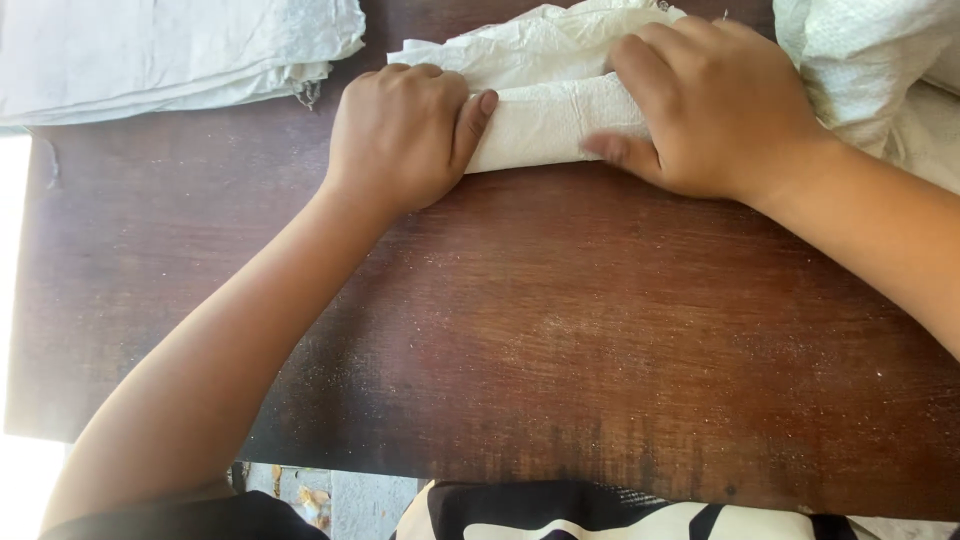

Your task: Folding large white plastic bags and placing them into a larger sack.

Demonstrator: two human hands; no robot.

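Observation:
A white woven sack (545, 120), folded into a narrow roll, lies at the far side of a dark brown wooden table (560, 330). My left hand (400, 135) grips the roll's left end, thumb laid over the fold. My right hand (705, 105) presses down on its right end, fingers curled over the top and thumb along the near edge. More crumpled white sack material (540, 40) bunches up just behind the roll.
A stack of flat white sacks (170, 50) lies at the far left corner. Another pile of white sacks (880, 70) sits at the far right. The table surface is dusted with fine grit. Black-and-white patterned clothing (600, 515) shows below the near edge.

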